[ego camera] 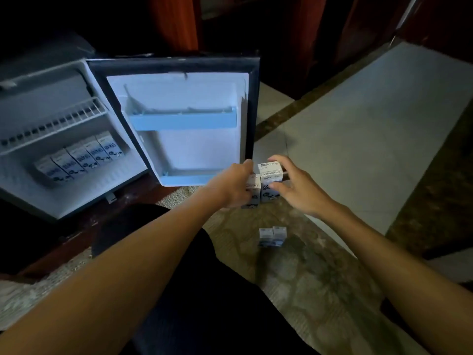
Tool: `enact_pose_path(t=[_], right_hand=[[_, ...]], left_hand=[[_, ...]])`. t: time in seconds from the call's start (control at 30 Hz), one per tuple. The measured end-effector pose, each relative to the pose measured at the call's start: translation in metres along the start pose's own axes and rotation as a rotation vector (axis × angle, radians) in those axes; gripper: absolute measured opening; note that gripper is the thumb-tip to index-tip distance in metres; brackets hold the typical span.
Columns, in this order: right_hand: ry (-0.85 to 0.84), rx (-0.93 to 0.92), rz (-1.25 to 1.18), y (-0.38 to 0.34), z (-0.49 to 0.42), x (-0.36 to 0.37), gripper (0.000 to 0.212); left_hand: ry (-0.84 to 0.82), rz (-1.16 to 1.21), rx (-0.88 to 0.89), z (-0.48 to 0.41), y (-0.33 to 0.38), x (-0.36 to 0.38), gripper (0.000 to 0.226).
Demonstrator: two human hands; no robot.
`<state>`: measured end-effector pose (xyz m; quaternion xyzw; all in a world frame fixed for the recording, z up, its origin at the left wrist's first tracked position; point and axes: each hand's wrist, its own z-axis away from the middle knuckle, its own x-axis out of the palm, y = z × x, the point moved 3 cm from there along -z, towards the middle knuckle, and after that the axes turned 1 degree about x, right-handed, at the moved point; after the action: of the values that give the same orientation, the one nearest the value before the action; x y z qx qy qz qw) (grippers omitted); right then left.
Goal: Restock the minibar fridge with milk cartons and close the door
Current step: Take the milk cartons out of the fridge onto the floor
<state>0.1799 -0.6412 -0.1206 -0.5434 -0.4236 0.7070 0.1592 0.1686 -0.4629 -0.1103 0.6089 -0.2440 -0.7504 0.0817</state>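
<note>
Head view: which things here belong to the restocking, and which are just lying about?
Job: minibar fridge, open door, milk cartons inside, held cartons in left hand and right hand, two cartons on carpet.
Not: tiled floor, red curtain.

The left hand (236,187) covered most of the left carton (254,192), leaving only a strip of its face showing; fingers of the right hand (298,187) hid the far side of the right carton (271,175); print on both was too blurred to read; the fridge (84,190) was cut off at the left edge; the pair of cartons (272,237) on the carpet (320,290) looked small and smeared; darkness swallowed the room above the door (194,149)
</note>
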Motion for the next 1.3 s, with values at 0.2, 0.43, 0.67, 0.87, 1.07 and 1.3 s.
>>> enact_pose_path(t=[0.2, 0.43, 0.67, 0.87, 1.07, 1.3], right_hand=[[-0.023, 0.095, -0.002, 0.059, 0.013, 0.016, 0.044], [0.002, 0.221, -0.017, 0.113, -0.001, 0.030, 0.032], [0.013, 0.301, -0.009, 0.166, -0.029, 0.047, 0.028], [0.016, 0.401, 0.029, 0.214, -0.047, 0.077, 0.025], [-0.061, 0.487, 0.069, 0.264, -0.043, 0.102, 0.026], [-0.085, 0.539, 0.005, 0.276, -0.045, 0.107, 0.025]], left_hand=[[-0.107, -0.170, -0.057, -0.025, -0.006, 0.054, 0.038], [-0.070, -0.232, -0.125, -0.058, -0.032, 0.098, 0.038], [-0.140, -0.148, -0.238, -0.084, -0.063, 0.148, 0.041], [-0.184, -0.116, -0.352, -0.100, -0.079, 0.204, 0.042], [-0.243, -0.116, -0.419, -0.106, -0.095, 0.240, 0.033], [-0.267, -0.004, -0.512, -0.105, -0.098, 0.254, 0.041]])
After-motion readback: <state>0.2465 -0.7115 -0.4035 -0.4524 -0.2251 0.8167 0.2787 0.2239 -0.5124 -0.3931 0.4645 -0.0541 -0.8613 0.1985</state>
